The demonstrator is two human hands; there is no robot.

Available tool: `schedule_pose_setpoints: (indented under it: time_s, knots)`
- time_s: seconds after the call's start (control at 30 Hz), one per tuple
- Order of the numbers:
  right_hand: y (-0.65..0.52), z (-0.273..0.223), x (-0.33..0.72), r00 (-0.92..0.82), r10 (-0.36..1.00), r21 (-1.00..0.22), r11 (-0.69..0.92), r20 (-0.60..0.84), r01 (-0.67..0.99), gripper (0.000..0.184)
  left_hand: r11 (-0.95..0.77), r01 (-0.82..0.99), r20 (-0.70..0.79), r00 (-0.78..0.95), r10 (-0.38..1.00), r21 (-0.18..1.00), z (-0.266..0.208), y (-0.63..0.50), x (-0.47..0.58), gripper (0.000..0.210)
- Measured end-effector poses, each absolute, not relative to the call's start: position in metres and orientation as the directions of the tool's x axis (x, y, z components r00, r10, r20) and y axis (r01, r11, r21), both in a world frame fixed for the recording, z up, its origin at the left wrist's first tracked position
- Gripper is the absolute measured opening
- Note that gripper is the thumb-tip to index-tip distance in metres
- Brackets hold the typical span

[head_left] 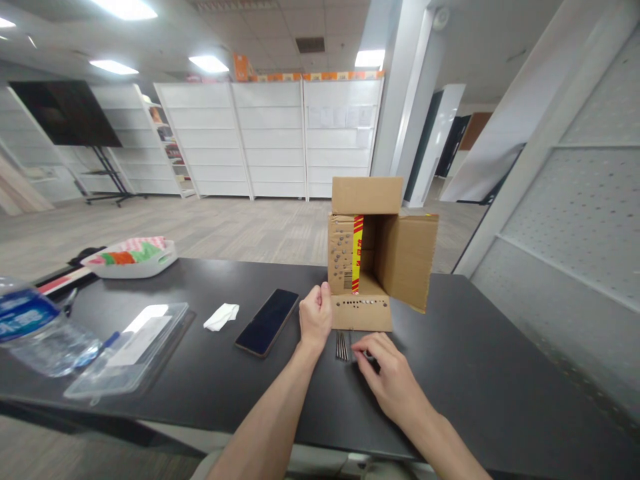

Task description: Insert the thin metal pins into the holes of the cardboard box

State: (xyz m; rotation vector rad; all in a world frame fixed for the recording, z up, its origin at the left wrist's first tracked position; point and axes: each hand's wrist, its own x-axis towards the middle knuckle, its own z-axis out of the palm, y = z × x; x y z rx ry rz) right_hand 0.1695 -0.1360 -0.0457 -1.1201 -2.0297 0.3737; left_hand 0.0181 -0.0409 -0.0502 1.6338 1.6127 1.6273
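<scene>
A cardboard box stands on the black table with its open side facing me. Its left flap carries many small round metal heads, and the lower front flap has a row of dark holes or heads. My left hand is closed, thumb up, beside the box's lower left corner; whatever it holds is hidden. Several thin metal nails or screws lie side by side below the front flap. Just right of them my right hand is closed in a pinch at the tabletop; what is between its fingertips is too small to name.
Left of my hands lie a phone, a crumpled white tissue and a clear plastic case. A water bottle is at the far left, and a white basket with colourful contents sits behind. A white perforated panel borders the right.
</scene>
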Motion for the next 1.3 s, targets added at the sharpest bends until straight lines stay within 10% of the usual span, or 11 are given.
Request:
schedule_pose_setpoints:
  time_s: [1.3]
  knots:
    - [-0.1398, -0.0447, 0.1641, -0.403, 0.842, -0.467, 0.536, 0.359, 0.703, 0.012, -0.320, 0.440, 0.472, -0.297, 0.830, 0.839, -0.0463, -0.0422, 0.0190, 0.044]
